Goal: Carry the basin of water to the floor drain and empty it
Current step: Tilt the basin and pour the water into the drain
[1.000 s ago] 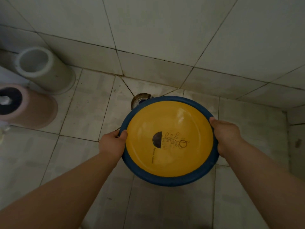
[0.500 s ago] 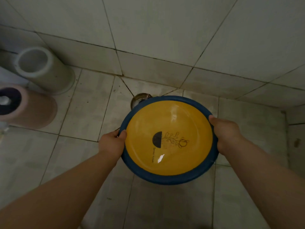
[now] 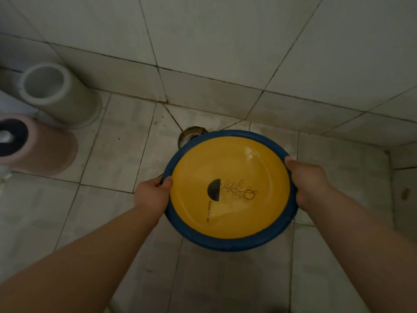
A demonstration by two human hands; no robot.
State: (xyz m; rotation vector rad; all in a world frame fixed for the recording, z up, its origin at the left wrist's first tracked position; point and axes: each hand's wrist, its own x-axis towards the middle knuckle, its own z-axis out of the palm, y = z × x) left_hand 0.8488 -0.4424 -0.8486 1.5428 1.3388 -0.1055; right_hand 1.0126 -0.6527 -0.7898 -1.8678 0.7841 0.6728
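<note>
1. Left grip [image 3: 152, 196]: curled round the blue rim of the basin [image 3: 225, 245], thumb on top.
2. Right grip [image 3: 309, 184]: curled round the other side of the rim.
3. Yellow inside, held up over the tiled floor [image 3: 112, 154].
4. Just past the basin's far edge, partly hidden: floor drain [image 3: 190, 135], close to the wall [image 3: 225, 53].
</note>
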